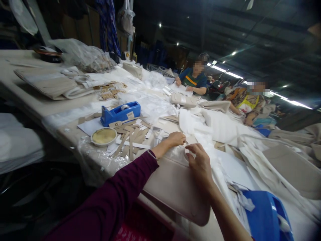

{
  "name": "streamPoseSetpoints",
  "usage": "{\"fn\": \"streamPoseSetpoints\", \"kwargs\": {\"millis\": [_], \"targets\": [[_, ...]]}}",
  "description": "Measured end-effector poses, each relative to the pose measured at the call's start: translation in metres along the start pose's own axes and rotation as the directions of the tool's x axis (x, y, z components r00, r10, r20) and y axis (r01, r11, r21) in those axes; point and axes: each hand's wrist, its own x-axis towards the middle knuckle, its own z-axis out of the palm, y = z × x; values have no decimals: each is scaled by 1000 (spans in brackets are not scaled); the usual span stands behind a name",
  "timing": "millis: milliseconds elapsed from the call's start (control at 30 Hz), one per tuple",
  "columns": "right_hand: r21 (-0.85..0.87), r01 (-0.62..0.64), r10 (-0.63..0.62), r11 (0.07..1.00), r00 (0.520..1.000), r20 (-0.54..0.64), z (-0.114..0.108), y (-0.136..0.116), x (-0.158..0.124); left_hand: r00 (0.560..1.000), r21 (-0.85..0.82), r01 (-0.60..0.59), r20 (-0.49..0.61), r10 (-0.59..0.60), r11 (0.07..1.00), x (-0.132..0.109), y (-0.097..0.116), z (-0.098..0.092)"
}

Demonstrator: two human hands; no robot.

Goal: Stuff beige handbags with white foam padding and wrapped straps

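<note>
A flat beige piece point(173, 182) with rounded corners lies at the table's front edge, white wrapping over its far end. At that far end my left hand point(175, 139) has its fingers pinched together on something small and pale that I cannot make out. Close on its right, my right hand point(200, 164) curves its thumb and fingers beside a small whitish loop, above the beige piece. Whether the right fingers grip the loop is unclear. Beige and white strips point(131, 140) are scattered left of my left hand.
Blue tape dispensers stand at the left point(120, 113) and lower right point(267, 216). A round dish point(103, 136) sits near the left edge. White sheets point(220, 125) and beige pieces cover the right side. Two people work across the table.
</note>
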Motion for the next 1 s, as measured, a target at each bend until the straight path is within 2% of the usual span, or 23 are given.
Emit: {"fn": "streamPoseSetpoints", "kwargs": {"millis": [133,267,467,533,600,667,733,800,867,1000], "targets": [[-109,111,-89,988,978,189,-2,19,12,1000,48,-9,5,9,999,0,1,-4],[-133,147,-86,980,921,380,3,18,14,1000,75,-14,6,13,997,0,2,-4],[-232,138,-5,963,869,495,13,5,20,1000,91,-17,26,15,996,0,2,-4],[-223,107,19,969,867,497,16,2,22,999,96,-17,29,15,995,0,2,-4],[-207,88,12,974,899,438,18,-1,21,999,103,-17,29,14,995,0,1,-3],[-201,122,-48,972,941,335,18,-8,15,999,111,-14,32,11,994,1,1,-1],[-244,200,-140,949,960,242,14,-18,5,999,123,-4,42,-1,992,1,0,1],[-323,283,-226,903,953,202,10,-30,-9,998,139,6,55,-14,990,0,0,3],[-370,352,-288,860,933,217,7,-41,-22,997,160,8,72,-20,987,-1,1,4],[-333,418,-331,845,899,288,6,-56,-46,995,203,-21,100,1,979,-6,5,2]]}}
